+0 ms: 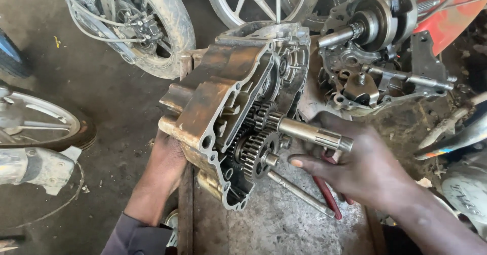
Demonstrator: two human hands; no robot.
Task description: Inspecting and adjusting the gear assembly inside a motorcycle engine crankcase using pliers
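- Head view, the work in hand: an engine crankcase half [223, 103] stands tilted on edge at the centre of a grimy workbench [284, 224], its open side turned toward 4 o'clock, with toothed gears [257, 148] seated in it and a splined steel shaft [314, 134] sticking out toward 3 o'clock. By my reading, the step is the handling of the gear shafts in the case, either seating or drawing them; the picture alone does not settle which.
- What the next move seems to call for: a steady hold on the case from behind, and a straight pull or push along the shaft's own line so the gear teeth stay meshed and nothing cocks in its bore.
- Left hand [165, 161]: it comes up from 6 o'clock, a dark sleeve at the wrist, and presses against the back of the case at its 8 o'clock side. The fingers go behind the casting, so I cannot tell whether they are spread or curled.
- Right hand [355, 166]: it enters from 4 o'clock, palm down, the fingers loosely curled together just under the shaft's outer end, the thumb stretched toward the gears. It looks closed on nothing firmly; contact with the shaft is likely but not certain.
- Around it: red-handled pliers [327, 194] and a thin steel rod [299, 191] lie on the bench under the right hand; a second case half with crankshaft [375, 47] sits at 2 o'clock; motorcycle wheels [152, 22] stand at 11 o'clock.
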